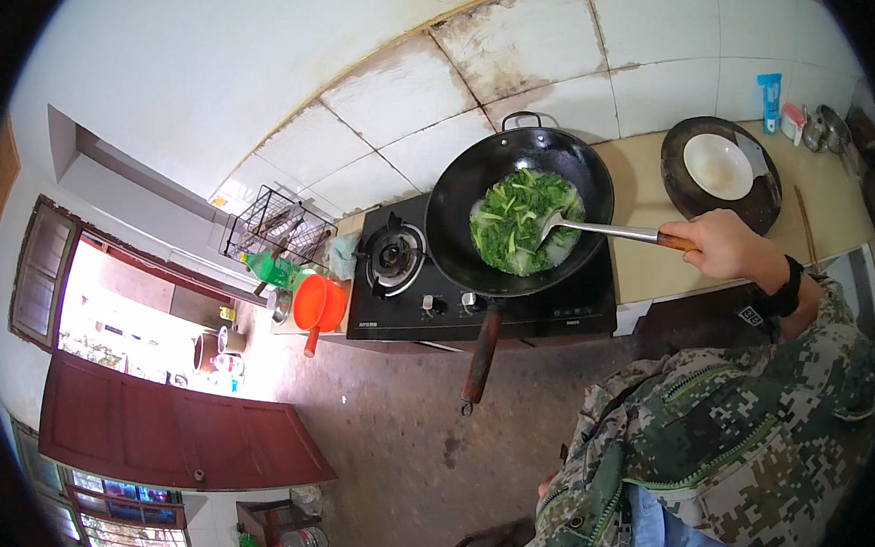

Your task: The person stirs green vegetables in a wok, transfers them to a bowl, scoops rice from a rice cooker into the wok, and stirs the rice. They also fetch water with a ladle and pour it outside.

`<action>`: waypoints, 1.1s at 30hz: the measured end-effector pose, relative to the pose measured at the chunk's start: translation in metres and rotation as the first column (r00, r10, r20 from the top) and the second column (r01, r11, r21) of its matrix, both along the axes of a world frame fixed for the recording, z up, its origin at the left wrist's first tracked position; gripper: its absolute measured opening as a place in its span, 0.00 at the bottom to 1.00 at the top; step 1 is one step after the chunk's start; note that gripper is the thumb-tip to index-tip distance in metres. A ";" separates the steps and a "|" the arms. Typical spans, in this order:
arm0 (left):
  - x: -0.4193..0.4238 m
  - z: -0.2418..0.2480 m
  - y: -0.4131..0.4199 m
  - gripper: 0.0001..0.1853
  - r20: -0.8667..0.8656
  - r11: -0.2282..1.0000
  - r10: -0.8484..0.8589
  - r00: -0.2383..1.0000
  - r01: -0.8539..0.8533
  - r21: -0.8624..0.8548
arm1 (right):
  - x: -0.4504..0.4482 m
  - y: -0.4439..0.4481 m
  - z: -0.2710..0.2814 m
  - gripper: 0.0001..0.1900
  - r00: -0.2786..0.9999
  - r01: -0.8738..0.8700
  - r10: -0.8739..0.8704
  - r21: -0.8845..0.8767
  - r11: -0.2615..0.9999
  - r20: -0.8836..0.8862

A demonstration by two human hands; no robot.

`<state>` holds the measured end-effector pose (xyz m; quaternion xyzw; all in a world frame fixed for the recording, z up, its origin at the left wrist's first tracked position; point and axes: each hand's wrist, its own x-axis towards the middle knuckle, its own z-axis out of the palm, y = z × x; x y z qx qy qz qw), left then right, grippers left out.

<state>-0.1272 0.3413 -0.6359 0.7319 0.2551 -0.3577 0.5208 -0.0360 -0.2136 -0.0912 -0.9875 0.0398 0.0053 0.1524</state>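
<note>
My right hand (729,248) grips the wooden handle of a metal wok spatula (615,230). The spatula's blade rests in chopped leafy greens (517,216), which sit in pale, bubbly liquid. They fill the bottom of a black wok (455,250) on the right burner of a gas stove (395,321). The wok's long wooden handle (484,357) points towards me, past the stove's front edge. Of my left hand (546,485) only a sliver shows beside the camouflage jacket, so its fingers are hidden.
Right of the stove, a white bowl (716,166) and a cleaver (753,152) lie on a round, dark chopping board (680,191). An orange ladle (319,303), a green bottle (272,268) and a wire rack (277,223) stand left of the bare burner (391,254). A red door (176,425) stands open.
</note>
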 end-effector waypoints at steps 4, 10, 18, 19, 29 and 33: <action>0.004 0.004 -0.003 0.14 -0.004 1.000 0.003 1.000 -0.003 -0.010 | 0.003 0.002 -0.011 0.22 0.998 -0.013 0.011 0.040 0.999 0.060; 0.007 0.011 -0.003 0.14 -0.015 1.000 0.009 1.000 -0.009 -0.023 | 0.020 0.028 -0.021 0.23 0.998 -0.016 0.016 -0.005 1.000 0.057; 0.014 0.034 0.003 0.13 -0.047 0.996 0.053 0.997 -0.056 -0.070 | -0.014 0.004 0.012 0.19 0.991 -0.009 0.014 -0.038 0.999 0.136; 0.021 0.045 0.004 0.13 -0.019 0.995 0.052 0.998 -0.054 -0.090 | -0.015 0.003 0.013 0.19 0.994 -0.006 0.011 -0.050 0.999 0.113; 0.213 0.304 -0.016 0.23 0.093 0.721 0.272 0.958 -0.139 -0.679 | -0.017 0.002 -0.002 0.23 0.988 0.127 -0.147 0.286 0.950 0.051; 0.272 0.394 -0.059 0.30 0.071 0.617 -0.118 0.991 0.129 -0.776 | -0.024 0.009 -0.031 0.25 0.966 0.133 -0.207 0.388 0.912 0.155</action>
